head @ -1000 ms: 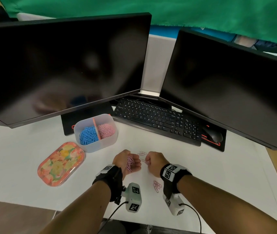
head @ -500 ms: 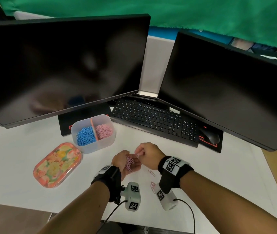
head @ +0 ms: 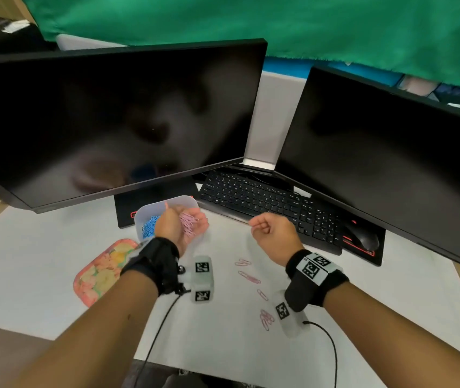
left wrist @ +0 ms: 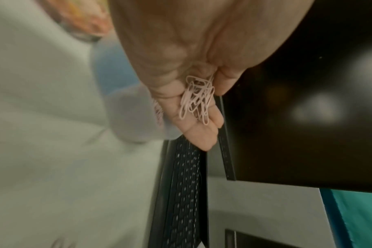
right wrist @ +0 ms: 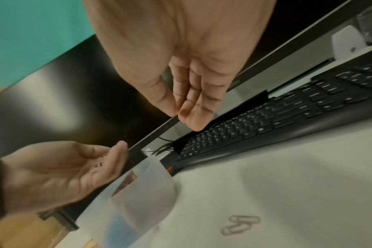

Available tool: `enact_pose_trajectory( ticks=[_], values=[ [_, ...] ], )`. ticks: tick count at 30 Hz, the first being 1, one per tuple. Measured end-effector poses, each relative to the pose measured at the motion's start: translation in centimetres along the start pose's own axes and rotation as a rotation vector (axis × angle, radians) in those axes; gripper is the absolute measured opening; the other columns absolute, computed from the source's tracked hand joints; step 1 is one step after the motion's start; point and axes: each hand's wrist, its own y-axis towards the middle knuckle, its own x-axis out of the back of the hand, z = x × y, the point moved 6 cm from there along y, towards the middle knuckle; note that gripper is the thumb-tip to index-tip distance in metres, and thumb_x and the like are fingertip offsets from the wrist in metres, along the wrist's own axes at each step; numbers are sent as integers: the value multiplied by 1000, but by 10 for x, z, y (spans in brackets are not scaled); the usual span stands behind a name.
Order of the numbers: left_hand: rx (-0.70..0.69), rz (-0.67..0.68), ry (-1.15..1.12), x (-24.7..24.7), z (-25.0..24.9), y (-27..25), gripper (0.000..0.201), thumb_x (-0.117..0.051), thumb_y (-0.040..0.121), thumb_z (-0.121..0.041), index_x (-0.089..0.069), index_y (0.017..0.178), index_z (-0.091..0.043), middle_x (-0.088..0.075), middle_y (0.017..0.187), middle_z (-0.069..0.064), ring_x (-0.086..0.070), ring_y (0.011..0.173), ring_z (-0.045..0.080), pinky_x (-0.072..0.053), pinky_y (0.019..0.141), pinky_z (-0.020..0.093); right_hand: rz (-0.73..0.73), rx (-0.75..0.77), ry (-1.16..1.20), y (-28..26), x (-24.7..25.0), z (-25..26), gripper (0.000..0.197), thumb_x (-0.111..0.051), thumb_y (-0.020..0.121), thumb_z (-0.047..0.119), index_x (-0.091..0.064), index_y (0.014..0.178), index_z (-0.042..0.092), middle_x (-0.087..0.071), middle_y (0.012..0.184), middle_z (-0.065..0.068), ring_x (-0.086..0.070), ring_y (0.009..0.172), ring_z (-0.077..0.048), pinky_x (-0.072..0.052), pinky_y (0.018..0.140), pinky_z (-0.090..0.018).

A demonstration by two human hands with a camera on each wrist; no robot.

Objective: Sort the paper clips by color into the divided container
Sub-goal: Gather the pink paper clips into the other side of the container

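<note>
Since the frame half a second back, the left hand [head: 181, 226] has travelled from beside the right hand [head: 275, 233] up to the divided container [head: 164, 206] and now sits over its right-hand compartment. That hand's grip is cupped, fingers curled round a bundle of pink paper clips [left wrist: 199, 99]. The right hand has drawn apart to the right; thumb and forefinger meet at the tips, and whether anything is pinched there cannot be told.

Blue paper clips [head: 148, 229] lie in the container's left compartment. Loose pink clips [head: 248, 276] remain scattered on the white counter [head: 27, 264] between the two wrists, with a further cluster [head: 265, 318] close to the right wrist camera. A floral lid [head: 102, 273] lies flat to the left of the container. Behind stand two dark monitors [head: 116, 121], a black keyboard [head: 268, 203] and a mouse [head: 363, 238] on its mat; green cloth [head: 251, 23] hangs at the back.

Pink contents of the right compartment are hidden by the left hand. Left wrist view is blurred at the container.
</note>
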Motion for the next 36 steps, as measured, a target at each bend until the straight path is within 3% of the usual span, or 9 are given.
enact_pose_trajectory(
  ticks=[4, 7, 9, 13, 16, 20, 23, 31, 36],
  values=[
    [-19, -25, 7, -1, -22, 14, 26, -33, 93, -16, -49, 74, -8, -49, 63, 6, -42, 51, 16, -37, 54, 25, 3, -72, -48, -7, 7, -26, 15, -55, 90, 7, -64, 93, 18, -63, 84, 5, -60, 79, -7, -53, 78, -22],
    [13, -82, 120, 2, -20, 22, 17, -41, 84, -16, -54, 87, -7, -44, 58, 1, -36, 45, 15, -30, 47, 21, -3, -105, -110, -11, 6, -46, 14, -56, 88, 7, -66, 92, 16, -63, 82, 6, -58, 75, -5, -43, 67, -9],
    [-27, -160, 301, 8, -21, 31, 26, -48, 84, -26, -62, 94, -6, -61, 79, 9, -58, 67, 25, -52, 71, 32, 1, -139, -135, -13, 3, -60, 15, -56, 87, 8, -67, 90, 18, -63, 83, 6, -58, 77, -8, -39, 65, -7],
    [-21, -160, 475, -2, -22, 23, 26, -52, 92, -32, -58, 104, -10, -59, 88, 8, -58, 94, 30, -48, 98, 43, 123, -182, -283, -18, -8, -78, 27, -47, 89, 8, -65, 108, 14, -65, 110, -2, -60, 104, -18, -44, 87, -20],
    [-180, -111, 627, -13, -29, 13, 15, -48, 93, -15, -60, 85, -10, -63, 90, 12, -60, 85, 29, -52, 87, 43, 359, -118, -514, -25, -34, -83, 48, -41, 94, 15, -39, 142, 14, -39, 149, -4, -37, 137, -20, -29, 112, -28],
    [-294, 89, 994, -12, -16, -13, 28, -44, 93, -4, -68, 81, -8, -68, 77, 8, -62, 71, 21, -50, 63, 28, 500, 0, -629, -31, -63, -83, 65, -41, 96, 16, -8, 152, 19, -4, 161, -4, -8, 148, -21, -13, 120, -34],
    [-390, 226, 1509, -3, 9, -29, 23, -49, 92, -13, -72, 99, -12, -72, 99, 6, -66, 94, 21, -52, 85, 29, 558, 109, -741, -36, -76, -77, 67, -41, 95, 14, -4, 151, 16, 1, 161, -6, -3, 148, -24, -9, 120, -40],
    [-73, 252, 2238, 40, 83, -29, 63, -34, 97, -18, -7, 149, 4, -1, 157, 26, -6, 147, 35, -17, 120, 41, 700, 333, -834, -76, -83, -90, 68, -33, 95, 12, 3, 152, 14, 12, 160, -1, 8, 148, -16, 1, 121, -32],
    [-356, 545, 2301, 21, 125, -46, 63, -36, 97, -18, -7, 150, 1, 3, 159, 20, -1, 148, 30, -15, 121, 37, 703, 329, -675, -98, -63, -108, 59, -34, 97, 11, -16, 152, 23, -6, 160, 8, -5, 147, -6, -1, 117, -19]
  ],
)
